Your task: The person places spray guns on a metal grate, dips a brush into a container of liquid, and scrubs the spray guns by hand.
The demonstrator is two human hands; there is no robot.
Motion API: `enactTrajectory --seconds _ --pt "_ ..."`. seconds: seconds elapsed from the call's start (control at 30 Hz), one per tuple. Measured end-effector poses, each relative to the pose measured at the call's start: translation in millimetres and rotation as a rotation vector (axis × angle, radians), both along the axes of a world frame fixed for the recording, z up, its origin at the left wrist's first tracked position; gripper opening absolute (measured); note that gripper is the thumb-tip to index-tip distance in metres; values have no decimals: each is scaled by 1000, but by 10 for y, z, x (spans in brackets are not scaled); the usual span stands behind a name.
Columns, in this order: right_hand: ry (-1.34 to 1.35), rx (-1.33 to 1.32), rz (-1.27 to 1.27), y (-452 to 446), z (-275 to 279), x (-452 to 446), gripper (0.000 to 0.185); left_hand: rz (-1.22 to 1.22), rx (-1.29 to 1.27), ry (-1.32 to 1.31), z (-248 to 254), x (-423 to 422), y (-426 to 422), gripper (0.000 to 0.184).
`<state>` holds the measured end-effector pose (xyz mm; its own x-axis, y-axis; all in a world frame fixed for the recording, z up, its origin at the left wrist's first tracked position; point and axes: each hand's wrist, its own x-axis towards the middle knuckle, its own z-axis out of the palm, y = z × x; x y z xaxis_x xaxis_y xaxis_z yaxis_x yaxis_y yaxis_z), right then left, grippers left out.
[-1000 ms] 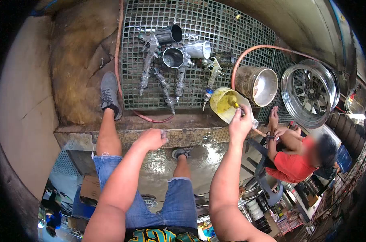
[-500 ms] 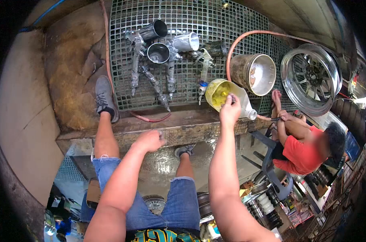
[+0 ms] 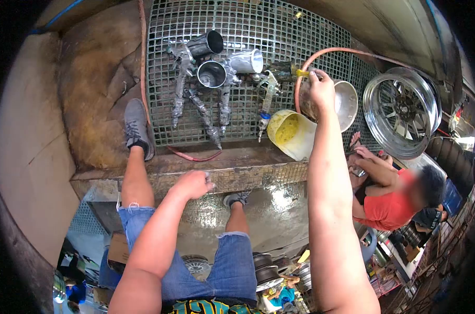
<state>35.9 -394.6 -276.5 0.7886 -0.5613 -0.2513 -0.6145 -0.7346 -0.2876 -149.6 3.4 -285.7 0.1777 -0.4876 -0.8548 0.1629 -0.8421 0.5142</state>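
Note:
My right hand pinches a small yellow-tipped tool, probably a brush, over the rim of the metal bucket. Below that hand a cut plastic jug, yellow inside, lies on its side at the grate's edge. My left hand is closed in front of the ledge; what it holds, if anything, cannot be made out. Several spray guns lie on the green grate, some with metal cups. The spray gun with a blue fitting is nearest the jug.
A chrome wheel rim stands at the right of the grate. A reddish hose curves behind the bucket. A person in a red shirt sits at the right. The tiled ledge runs in front of my legs.
My right hand has lifted the yellow-tipped tool out of the jug and moved up and right to the bucket. My left hand stays nearly in place.

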Motion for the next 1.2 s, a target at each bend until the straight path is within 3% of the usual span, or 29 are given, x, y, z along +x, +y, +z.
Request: enactTrajectory --seconds 0.07,0.2,0.27,0.4,0.77,0.93,1.0,1.07,1.13,1.2 --pt "-93 491 -257 -45 -168 64 30 23 9 35 -8 22 21 35" --pt "-114 499 -135 231 -29 71 30 26 3 23 -28 19 54 35" --pt "-73 224 8 597 211 56 24 26 4 11 -12 55 57 35" --pt "0 147 181 1115 545 33 21 51 -16 18 -6 60 47 32" --pt "-120 188 247 943 167 -409 22 16 -20 -5 -114 -47 38 36" --pt "-234 -17 371 584 -100 -326 23 18 -4 7 -20 -1 -11 35" --pt "-78 59 140 522 -159 -303 22 17 3 8 -14 10 -36 34" --pt "-15 174 77 428 -126 -245 20 8 -4 38 -31 4 -42 31" --pt "-181 745 -378 346 -162 -149 22 3 -15 17 -81 -48 -33 31" --pt "-290 889 -326 170 -180 -106 25 2 -23 0 -106 -92 -26 31"
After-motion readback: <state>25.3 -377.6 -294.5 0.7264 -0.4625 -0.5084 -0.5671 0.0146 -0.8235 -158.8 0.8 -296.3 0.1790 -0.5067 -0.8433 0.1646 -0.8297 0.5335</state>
